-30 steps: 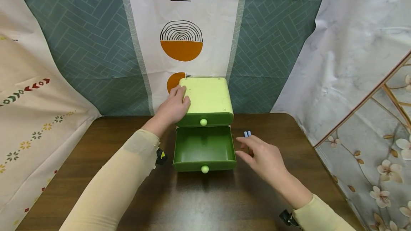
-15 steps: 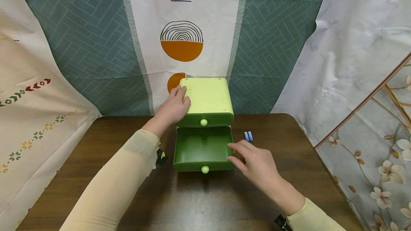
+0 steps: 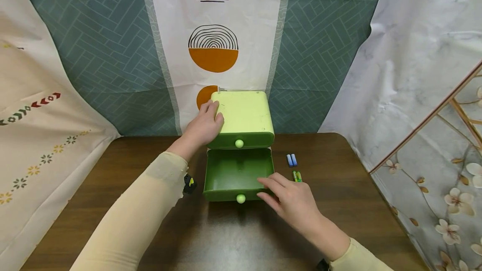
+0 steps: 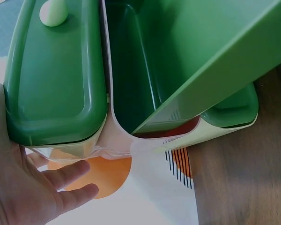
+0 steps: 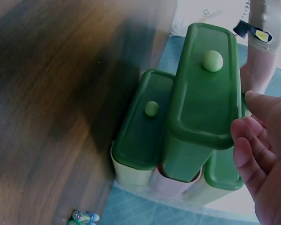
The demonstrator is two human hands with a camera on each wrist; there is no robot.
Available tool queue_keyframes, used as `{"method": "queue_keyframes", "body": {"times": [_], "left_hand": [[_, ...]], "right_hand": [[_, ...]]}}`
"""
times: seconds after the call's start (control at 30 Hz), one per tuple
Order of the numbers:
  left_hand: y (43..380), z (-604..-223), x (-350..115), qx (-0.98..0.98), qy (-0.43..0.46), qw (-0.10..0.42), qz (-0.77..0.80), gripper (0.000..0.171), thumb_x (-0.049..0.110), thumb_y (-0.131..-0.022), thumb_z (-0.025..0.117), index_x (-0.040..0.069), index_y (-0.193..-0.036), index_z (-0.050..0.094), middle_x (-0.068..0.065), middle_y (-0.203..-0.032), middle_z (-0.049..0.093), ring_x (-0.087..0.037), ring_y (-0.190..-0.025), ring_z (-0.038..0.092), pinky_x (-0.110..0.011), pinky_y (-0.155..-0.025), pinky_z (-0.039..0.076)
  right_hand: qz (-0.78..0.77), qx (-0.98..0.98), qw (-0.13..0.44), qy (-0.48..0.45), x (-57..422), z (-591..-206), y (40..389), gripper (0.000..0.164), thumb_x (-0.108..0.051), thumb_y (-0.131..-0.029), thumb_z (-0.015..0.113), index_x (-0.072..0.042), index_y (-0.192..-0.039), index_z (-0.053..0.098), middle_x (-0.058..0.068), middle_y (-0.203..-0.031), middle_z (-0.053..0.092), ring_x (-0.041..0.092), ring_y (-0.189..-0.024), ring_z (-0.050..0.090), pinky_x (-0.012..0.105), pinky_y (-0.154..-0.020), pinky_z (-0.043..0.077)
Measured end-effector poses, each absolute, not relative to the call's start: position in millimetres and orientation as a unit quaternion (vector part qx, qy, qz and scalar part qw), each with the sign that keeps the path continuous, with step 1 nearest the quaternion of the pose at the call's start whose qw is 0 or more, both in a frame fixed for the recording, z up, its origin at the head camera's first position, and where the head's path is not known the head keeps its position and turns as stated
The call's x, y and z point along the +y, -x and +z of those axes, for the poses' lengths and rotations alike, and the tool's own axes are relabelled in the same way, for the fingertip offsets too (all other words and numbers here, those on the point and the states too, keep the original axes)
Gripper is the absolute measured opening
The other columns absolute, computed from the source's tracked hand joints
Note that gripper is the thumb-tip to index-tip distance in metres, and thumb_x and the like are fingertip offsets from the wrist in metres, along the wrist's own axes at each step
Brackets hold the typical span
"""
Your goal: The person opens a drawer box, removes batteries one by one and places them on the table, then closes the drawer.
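A small drawer cabinet (image 3: 244, 112) with a pale yellow-green top and green drawers stands at the back of the table. Its middle drawer (image 3: 238, 170) is pulled out, and the bare green inside shows. My left hand (image 3: 203, 125) rests on the cabinet's top left edge, its thumb on the top and some fingers reaching down the side in the left wrist view. Nothing is held in my right hand (image 3: 290, 195), whose fingers are loosely bent at the right front corner of that drawer. In the right wrist view the fingertips (image 5: 241, 129) overlap the drawer front's edge.
On the table (image 3: 158, 221) right of the cabinet lie two blue-and-white batteries (image 3: 291, 160). Two green batteries (image 3: 297, 176) lie closer, partly behind my right hand. Patterned cloth (image 3: 320, 53) hangs behind the table and at both sides.
My right hand has moved left and toward me, from beside the batteries to the drawer's front corner, uncovering the blue and green batteries. The left hand and the drawer have stayed put.
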State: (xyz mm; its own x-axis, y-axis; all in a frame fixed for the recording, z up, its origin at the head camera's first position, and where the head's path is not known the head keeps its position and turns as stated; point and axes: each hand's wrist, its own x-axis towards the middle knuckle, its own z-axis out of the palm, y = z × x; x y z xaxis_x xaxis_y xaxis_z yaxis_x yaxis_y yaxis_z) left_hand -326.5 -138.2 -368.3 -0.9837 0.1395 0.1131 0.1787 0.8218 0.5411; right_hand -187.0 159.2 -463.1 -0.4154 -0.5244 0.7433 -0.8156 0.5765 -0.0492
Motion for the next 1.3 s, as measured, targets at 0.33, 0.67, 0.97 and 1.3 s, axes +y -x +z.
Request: {"method": "queue_keyframes", "body": {"times": [0.33,0.67,0.97,1.3], "left_hand": [[328,-369,-138,-0.955,0.084,0.037,-0.284,0.070,0.044,-0.116,0.027,0.012,-0.178,0.019,-0.014,-0.184,0.008,-0.040,-0.166,0.024,-0.060,-0.129,0.028],[327,-370,-138,-0.956,0.084,0.040,-0.279,0.069,0.044,-0.117,0.026,0.013,-0.178,0.019,-0.013,-0.184,0.009,-0.040,-0.165,0.026,-0.060,-0.127,0.031],[327,-370,-139,-0.955,0.082,0.039,-0.282,0.069,0.044,-0.117,0.027,0.014,-0.178,0.019,-0.012,-0.184,0.009,-0.039,-0.165,0.027,-0.060,-0.128,0.031],[327,-371,-139,-0.953,0.081,0.037,-0.290,0.069,0.045,-0.116,0.026,0.015,-0.179,0.019,-0.011,-0.184,0.008,-0.040,-0.165,0.028,-0.060,-0.127,0.031]], "right_hand": [[0.199,-0.799,0.361,-0.437,151,-469,184,0.024,-0.029,-0.104,0.081,-0.012,-0.120,0.080,-0.007,-0.104,0.074,0.005,-0.065,0.070,0.022,-0.053,0.053],[0.205,-0.789,0.358,-0.456,145,-477,183,0.019,-0.023,-0.100,0.084,-0.013,-0.116,0.081,-0.008,-0.103,0.072,0.003,-0.066,0.069,0.018,-0.057,0.053],[0.192,-0.782,0.360,-0.470,140,-487,181,0.021,-0.022,-0.098,0.087,-0.015,-0.118,0.081,-0.009,-0.102,0.071,0.003,-0.064,0.068,0.019,-0.058,0.055],[0.183,-0.784,0.363,-0.469,135,-497,183,0.026,-0.033,-0.114,0.065,-0.013,-0.117,0.082,-0.010,-0.098,0.078,0.003,-0.070,0.073,0.022,-0.057,0.058]]}}
